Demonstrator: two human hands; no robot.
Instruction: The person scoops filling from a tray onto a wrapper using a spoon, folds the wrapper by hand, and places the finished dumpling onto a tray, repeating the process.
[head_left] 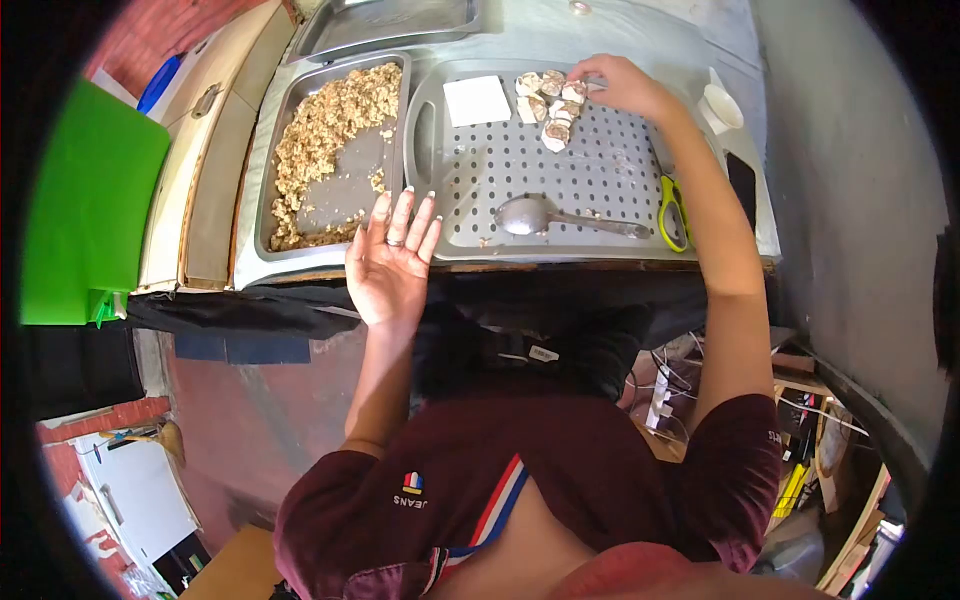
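My left hand (pixel 392 262) is held palm up at the front edge of the table, beside the baking tray. Its fingers are spread and it holds nothing; a ring shows on one finger. My right hand (pixel 628 88) reaches to the far side of the perforated grey tray (pixel 600 165). Its thumb and fingertips close on a small white-wrapped piece (pixel 574 91) with brown filling. Several similar pieces (pixel 556 130) lie grouped beside it. Left of them is a stack of white square sheets (pixel 477 101). A metal spoon (pixel 528 214) rests near the tray's front edge.
A metal baking tray (pixel 352 170) on the left holds a crumbly oat-like mix (pixel 325 125). Green-handled scissors (pixel 672 215), a dark phone-like slab (pixel 741 188) and a white cup (pixel 720 108) are on the right. Another metal tray (pixel 385 25) stands at the back. A grey wall (pixel 850 200) borders the right side.
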